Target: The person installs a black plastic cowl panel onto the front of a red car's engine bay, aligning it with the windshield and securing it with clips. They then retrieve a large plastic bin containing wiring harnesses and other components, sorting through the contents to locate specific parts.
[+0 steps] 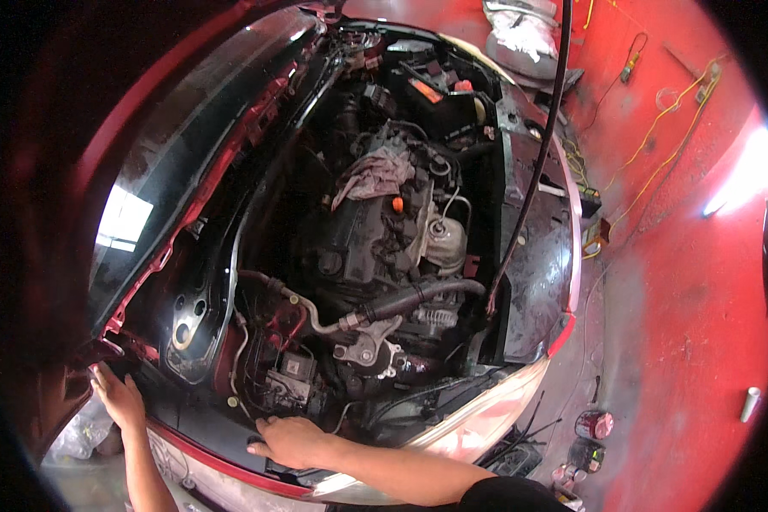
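A car's engine bay fills the middle, with a dark engine under a crumpled pinkish rag. My left hand is at the red body edge by the windshield's lower corner, its fingers together against something I cannot make out. My right hand rests on the dark fender, thumb and fingers apart, beside a metal-and-plastic unit in the bay. The bay's front holds an orange cap and a silver heat shield.
A black rod rises over the car's front panel. Beyond are a red wall with yellow cords and a bright light. Cans and cables lie on the floor at lower right. A plastic bag shows at lower left.
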A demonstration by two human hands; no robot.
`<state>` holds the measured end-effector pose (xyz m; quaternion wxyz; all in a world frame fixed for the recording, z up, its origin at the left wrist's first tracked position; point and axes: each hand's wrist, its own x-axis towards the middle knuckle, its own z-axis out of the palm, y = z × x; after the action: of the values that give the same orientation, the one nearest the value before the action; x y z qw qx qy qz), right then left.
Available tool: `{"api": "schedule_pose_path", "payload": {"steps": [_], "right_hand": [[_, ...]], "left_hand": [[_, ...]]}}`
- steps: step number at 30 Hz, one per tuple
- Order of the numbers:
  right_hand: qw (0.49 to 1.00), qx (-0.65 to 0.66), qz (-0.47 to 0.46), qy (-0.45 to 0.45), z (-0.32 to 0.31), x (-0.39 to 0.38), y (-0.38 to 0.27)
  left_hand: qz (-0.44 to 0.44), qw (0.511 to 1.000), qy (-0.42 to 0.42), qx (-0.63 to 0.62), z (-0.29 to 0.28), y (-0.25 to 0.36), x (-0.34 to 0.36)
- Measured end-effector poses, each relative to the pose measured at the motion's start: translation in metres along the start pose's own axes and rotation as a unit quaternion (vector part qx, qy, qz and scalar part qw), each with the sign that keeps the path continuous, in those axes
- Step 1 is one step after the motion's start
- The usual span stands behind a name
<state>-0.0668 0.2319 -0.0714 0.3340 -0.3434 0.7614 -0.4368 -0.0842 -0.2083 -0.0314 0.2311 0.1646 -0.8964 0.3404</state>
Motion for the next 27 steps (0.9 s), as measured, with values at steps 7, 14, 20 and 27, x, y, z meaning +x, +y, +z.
{"api": "schedule_pose_path", "payload": {"steps": [7, 14, 20, 27], "right_hand": [[1.0, -0.017, -0.009, 0.016, 0.006, 0.004, 0.0], [0.998, -0.028, -0.037, 0.037, 0.008, 0.008, 0.008], [0.997, -0.034, -0.053, 0.046, 0.008, 0.005, -0.001], [0.998, -0.052, -0.048, 0.003, -0.003, -0.008, 0.018]], "left_hand": [[0.029, 0.993, -0.108, -0.026, 0.082, -0.035, 0.043], [-0.046, 0.993, -0.043, -0.103, 0.116, -0.028, 0.06], [-0.125, 0.99, -0.015, -0.072, 0.15, -0.069, 0.046], [-0.024, 0.971, -0.168, -0.168, -0.125, 0.101, -0.016]]}}
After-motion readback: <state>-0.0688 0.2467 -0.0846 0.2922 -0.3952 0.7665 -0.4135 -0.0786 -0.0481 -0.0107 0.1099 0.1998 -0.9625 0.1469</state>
